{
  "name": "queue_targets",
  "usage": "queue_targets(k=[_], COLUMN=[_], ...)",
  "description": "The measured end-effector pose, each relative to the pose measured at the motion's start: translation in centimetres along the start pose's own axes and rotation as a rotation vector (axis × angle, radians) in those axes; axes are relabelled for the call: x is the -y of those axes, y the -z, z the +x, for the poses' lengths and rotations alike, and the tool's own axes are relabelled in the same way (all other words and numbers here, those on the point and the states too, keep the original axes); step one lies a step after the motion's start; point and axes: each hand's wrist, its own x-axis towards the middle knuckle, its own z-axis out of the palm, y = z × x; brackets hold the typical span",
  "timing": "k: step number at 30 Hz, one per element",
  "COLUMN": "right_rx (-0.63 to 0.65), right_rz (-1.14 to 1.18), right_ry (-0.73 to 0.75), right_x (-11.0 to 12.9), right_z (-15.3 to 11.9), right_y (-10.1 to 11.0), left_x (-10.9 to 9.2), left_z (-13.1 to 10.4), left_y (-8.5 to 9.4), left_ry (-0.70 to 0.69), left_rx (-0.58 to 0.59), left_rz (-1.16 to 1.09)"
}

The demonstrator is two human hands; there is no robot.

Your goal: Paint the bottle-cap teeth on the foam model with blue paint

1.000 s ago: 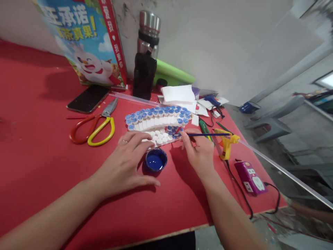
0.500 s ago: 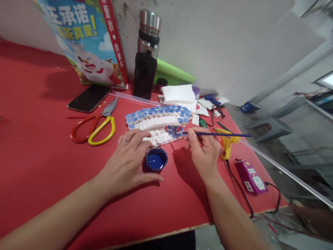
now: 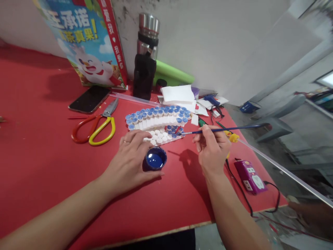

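My right hand (image 3: 212, 149) pinches a thin dark-blue paintbrush (image 3: 234, 128), its tip touching or just above the blue-painted discs at the right end of a small white model (image 3: 157, 121). The model has a curved upper row of discs painted blue, a white band beneath, and a lower patch of discs, white at left and blue at right. My left hand (image 3: 134, 152) rests spread on the table, fingertips at the model's front left edge. A small cup of blue paint (image 3: 156, 158) stands between its thumb and forefinger; whether they press on it is unclear.
Red-and-yellow-handled scissors (image 3: 99, 128) and a phone (image 3: 90, 99) lie left. Behind stand a printed bag (image 3: 91, 45), a black bottle (image 3: 144, 76) and a steel flask (image 3: 148, 27). White sheets (image 3: 178, 93), a yellow glue gun (image 3: 232, 137) and a purple power strip (image 3: 251, 176) are right.
My right hand has moved slightly right and up, with the paintbrush tilted more, its back end raised. My left hand stays around the paint cup.
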Motion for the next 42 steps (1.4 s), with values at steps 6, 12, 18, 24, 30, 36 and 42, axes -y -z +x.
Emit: queue_targets(k=[6,12,18,24,30,36,42], right_rx=[-0.01,-0.034,-0.035,0.093,0.086,-0.013,-0.159], right_rz=[0.026,0.039,0.105,-0.043,0.001,0.093,0.211], right_ry=[-0.003,-0.021,0.032,0.207,0.223,0.134,0.076], right_x=[0.2,0.2,3.1,8.0,5.0,3.2,1.9], right_z=[0.0,0.0,0.4,2.4,1.6,2.2,4.9], right_y=[0.0,0.0,-0.6,-1.4,-2.4,-1.4,0.0], left_x=[-0.3,0.3,0.6,0.7,0.7,0.8,0.7], left_z=[0.1,-0.2,-0.4,0.0,-0.1,0.4,3.0], left_y=[0.6,1.0,1.4,1.7,1.6,3.6,6.7], left_ry=[0.003,0.044,0.229,0.24,0.258,0.247,0.218], left_rx=[-0.066,-0.115,-0.126,-0.14,-0.12,-0.105,-0.11], left_rz=[-0.085,-0.235,-0.342,-0.44,-0.451,-0.428,-0.467])
